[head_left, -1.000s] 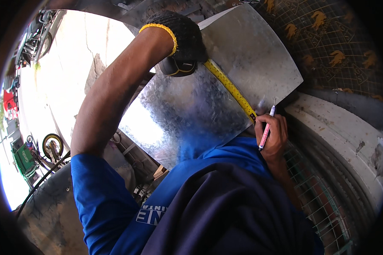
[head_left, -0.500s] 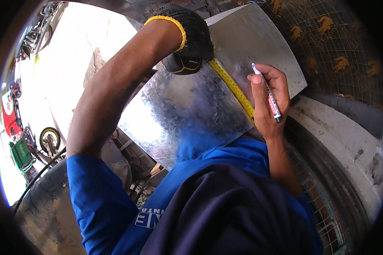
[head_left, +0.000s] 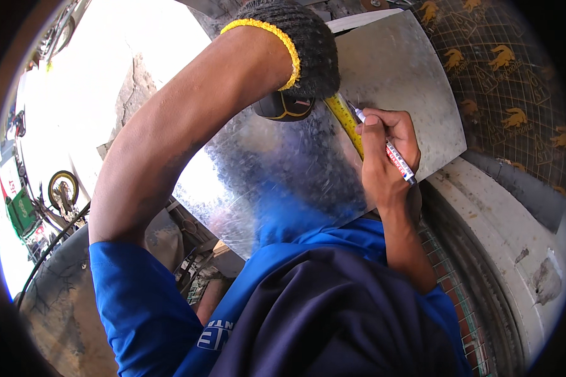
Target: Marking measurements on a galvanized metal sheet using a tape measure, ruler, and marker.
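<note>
A shiny galvanized metal sheet lies in front of me, tilted. My left hand, in a dark knitted glove with a yellow cuff, presses a tape measure case onto the sheet. Its yellow blade runs down across the metal. My right hand is bare and grips a white and red marker, whose tip touches the sheet beside the blade, close to the gloved hand.
A dark mesh-patterned sheet with yellow animal prints lies at the upper right. A white curved concrete rim and wire mesh sit to the right. A wheel and green crate stand far left on sunlit ground.
My right hand has moved up along the yellow blade, from the sheet's lower edge toward the gloved hand, and the marker tip now rests on the metal.
</note>
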Motion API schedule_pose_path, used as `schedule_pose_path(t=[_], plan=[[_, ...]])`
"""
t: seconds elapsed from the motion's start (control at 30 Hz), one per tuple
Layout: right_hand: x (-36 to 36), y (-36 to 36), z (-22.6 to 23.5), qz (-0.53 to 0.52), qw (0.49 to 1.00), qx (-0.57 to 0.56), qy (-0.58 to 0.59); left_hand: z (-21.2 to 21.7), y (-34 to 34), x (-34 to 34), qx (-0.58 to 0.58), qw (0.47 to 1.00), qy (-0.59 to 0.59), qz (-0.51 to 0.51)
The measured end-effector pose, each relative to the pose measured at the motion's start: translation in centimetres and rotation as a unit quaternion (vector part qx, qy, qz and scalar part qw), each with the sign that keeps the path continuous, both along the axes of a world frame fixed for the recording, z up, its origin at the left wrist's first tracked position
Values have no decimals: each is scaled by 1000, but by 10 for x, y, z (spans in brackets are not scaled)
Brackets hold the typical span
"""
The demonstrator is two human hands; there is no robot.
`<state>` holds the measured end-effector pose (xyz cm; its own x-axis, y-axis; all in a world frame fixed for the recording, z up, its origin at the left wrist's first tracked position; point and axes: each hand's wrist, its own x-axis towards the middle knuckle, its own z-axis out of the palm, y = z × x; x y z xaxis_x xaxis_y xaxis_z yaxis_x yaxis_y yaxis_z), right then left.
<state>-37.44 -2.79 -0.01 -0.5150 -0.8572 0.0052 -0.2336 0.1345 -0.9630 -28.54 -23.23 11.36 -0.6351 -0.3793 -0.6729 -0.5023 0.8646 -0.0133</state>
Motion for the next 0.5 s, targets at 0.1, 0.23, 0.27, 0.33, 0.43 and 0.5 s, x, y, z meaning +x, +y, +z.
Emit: schedule_pose_path(t=[0.1,0.23,0.27,0.33,0.43,0.5], plan=[[1,1,1,-3,1000,18,18,-9,-1,6,-7,998,53,-35],[3,1,-3,-11,999,27,21,-24,-1,14,-52,990,76,-104],[3,1,-4,-11,999,30,22,-21,-2,17,-42,987,109,-112],[3,1,-5,-6,999,13,38,-21,-3,21,-31,982,142,-118],[3,0,-8,3,999,9,51,-25,-4,23,-72,970,171,-158],[3,1,-7,1,998,11,54,-20,-7,20,-26,975,171,-140]])
